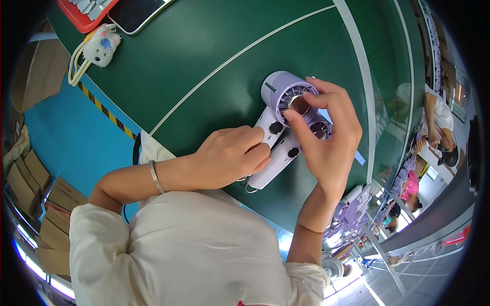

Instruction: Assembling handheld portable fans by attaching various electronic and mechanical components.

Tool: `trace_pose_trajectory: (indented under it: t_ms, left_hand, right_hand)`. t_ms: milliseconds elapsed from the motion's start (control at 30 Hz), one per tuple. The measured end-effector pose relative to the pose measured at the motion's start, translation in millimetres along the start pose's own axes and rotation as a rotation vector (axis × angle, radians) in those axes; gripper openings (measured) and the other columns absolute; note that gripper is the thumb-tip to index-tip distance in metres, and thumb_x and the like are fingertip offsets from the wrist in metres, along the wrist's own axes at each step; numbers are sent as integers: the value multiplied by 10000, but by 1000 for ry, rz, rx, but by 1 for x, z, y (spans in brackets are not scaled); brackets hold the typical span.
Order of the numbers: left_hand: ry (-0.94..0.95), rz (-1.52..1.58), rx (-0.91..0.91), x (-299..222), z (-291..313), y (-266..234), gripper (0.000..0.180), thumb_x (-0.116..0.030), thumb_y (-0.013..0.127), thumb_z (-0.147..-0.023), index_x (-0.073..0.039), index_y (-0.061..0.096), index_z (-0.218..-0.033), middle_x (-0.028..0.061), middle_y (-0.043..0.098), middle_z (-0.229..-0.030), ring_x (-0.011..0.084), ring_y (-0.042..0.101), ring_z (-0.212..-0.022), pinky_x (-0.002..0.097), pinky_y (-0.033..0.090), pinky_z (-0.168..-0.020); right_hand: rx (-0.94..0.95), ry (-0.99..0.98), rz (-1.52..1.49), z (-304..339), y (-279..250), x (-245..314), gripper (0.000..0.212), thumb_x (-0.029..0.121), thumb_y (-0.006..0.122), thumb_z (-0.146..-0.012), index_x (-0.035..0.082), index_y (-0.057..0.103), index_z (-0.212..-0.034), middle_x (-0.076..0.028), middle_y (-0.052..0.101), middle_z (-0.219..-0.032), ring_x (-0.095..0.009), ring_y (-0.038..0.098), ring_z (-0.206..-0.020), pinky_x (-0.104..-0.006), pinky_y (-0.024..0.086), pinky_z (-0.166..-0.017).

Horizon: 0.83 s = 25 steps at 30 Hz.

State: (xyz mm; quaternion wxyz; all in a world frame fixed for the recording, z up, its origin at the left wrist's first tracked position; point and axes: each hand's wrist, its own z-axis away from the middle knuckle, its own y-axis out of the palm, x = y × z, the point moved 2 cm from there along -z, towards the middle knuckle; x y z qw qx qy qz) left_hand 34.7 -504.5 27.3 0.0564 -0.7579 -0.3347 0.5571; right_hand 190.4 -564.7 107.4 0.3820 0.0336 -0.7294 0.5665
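Observation:
A purple and white handheld fan [280, 91] is held over the green table, its round head toward the far side. My left hand [232, 155] has its fingers curled round the white handle, below a dark round button. My right hand [332, 127] grips the fan's head, with thumb and a fingertip at the silver centre of the grille and another finger at the rim. A second handheld fan [273, 166] of the same kind lies beside and partly under the first. A metal ring shows at its handle end; my right hand partly hides its head.
The green table [204, 56] carries a red tray [84, 15], a phone [138, 13] and a fluffy white plush charm [102, 46] at far left. Many purple fan parts [352, 211] are piled at right. Cardboard boxes [61, 224] stand at left. Other people sit at far right.

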Motion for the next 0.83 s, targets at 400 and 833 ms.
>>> trace_pose_trajectory:
  t_ms: [400, 833]
  left_hand:
    - [-3, 55, -20, 4, 1, 0, 275, -119, 762, -767, -54, 499, -720, 66, 414, -751, 205, 495, -587, 346, 436, -493]
    - [-24, 20, 42, 4, 2, -4, 256, -136, 772, -774, -63, 527, -763, 66, 461, -789, 225, 552, -618, 352, 471, -503]
  right_hand:
    - [42, -77, -63, -5, -2, -5, 269, -11, 815, -694, -19, 626, -886, -177, 642, -1028, -279, 676, -790, -341, 544, -652]
    - [71, -166, -35, -4, -8, -6, 296, 64, 801, -743, -20, 626, -967, -192, 637, -1119, -325, 655, -835, -374, 546, -723]
